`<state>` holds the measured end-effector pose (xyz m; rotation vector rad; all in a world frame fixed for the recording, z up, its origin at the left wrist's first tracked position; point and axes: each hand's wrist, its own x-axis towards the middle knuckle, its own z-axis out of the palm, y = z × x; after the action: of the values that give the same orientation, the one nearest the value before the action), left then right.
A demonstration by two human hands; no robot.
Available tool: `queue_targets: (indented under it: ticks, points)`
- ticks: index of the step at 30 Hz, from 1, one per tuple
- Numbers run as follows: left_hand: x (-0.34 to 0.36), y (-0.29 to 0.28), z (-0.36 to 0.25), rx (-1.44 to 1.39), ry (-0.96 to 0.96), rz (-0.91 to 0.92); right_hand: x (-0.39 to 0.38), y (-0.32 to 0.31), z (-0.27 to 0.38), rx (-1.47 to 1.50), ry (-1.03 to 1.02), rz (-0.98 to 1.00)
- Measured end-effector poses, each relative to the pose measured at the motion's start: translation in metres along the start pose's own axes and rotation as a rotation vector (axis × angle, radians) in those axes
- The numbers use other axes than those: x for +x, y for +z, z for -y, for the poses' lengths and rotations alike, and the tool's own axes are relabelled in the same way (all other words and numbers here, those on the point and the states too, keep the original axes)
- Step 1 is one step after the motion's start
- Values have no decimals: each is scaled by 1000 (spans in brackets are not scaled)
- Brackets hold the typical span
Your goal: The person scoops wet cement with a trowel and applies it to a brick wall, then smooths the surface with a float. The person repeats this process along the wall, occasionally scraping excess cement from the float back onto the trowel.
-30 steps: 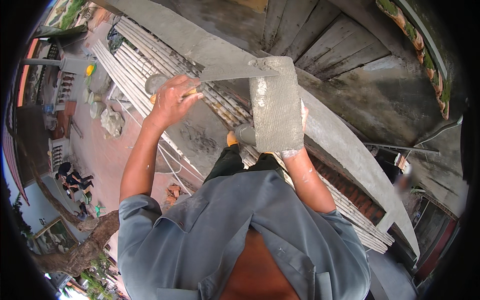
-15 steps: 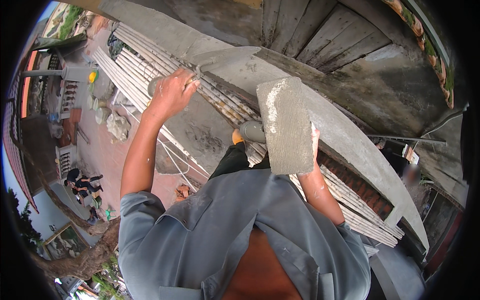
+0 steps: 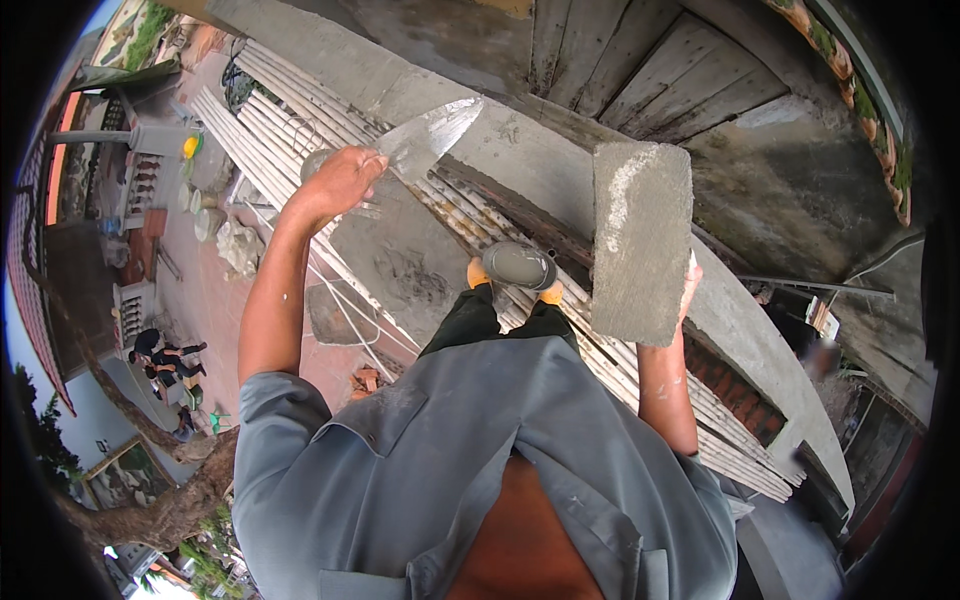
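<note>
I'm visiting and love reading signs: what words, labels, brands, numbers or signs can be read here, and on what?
None can be read.
Trowel in the left hand: no lettering shows.
Grey board in the right hand: no lettering shows.
Shirt: pale specks, no readable words.
Framed picture, lower left: too small to tell.

The wide fisheye view looks steeply down from the person's own head. The shirt (image 3: 390,490) is nearest, filling the lower middle; left hand (image 3: 342,185) and right hand (image 3: 692,284) sit farther out, the ground (image 3: 225,315) farther below.
</note>
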<state>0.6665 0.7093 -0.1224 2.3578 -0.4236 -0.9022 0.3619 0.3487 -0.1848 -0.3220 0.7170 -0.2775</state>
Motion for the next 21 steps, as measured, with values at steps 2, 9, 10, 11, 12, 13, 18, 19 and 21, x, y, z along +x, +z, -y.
queue_targets:
  ticks: [2,9,10,11,12,13,18,19,21]
  points:
    - [-9,-3,3,129,79,-53,0,-5,1,-66,-65,-37]
    - [-25,70,-21,301,187,-71,16,-16,3,-175,-150,-41]
    - [-18,70,-20,313,167,-63,17,-17,3,-177,-137,-16]
    - [-12,68,-16,308,197,-79,18,-17,3,-203,-149,-37]
    - [-8,61,-8,308,122,-111,18,-18,4,-227,-163,-60]
    - [-6,46,8,291,99,-168,17,-17,3,-229,-164,-98]
    - [-7,-16,73,124,-11,-430,11,-9,0,-302,-166,-29]
    - [-6,-24,79,23,-97,-415,9,-7,-1,-310,-178,-1]
    - [-6,-34,85,-388,-220,-290,8,-3,-3,-340,-199,-22]
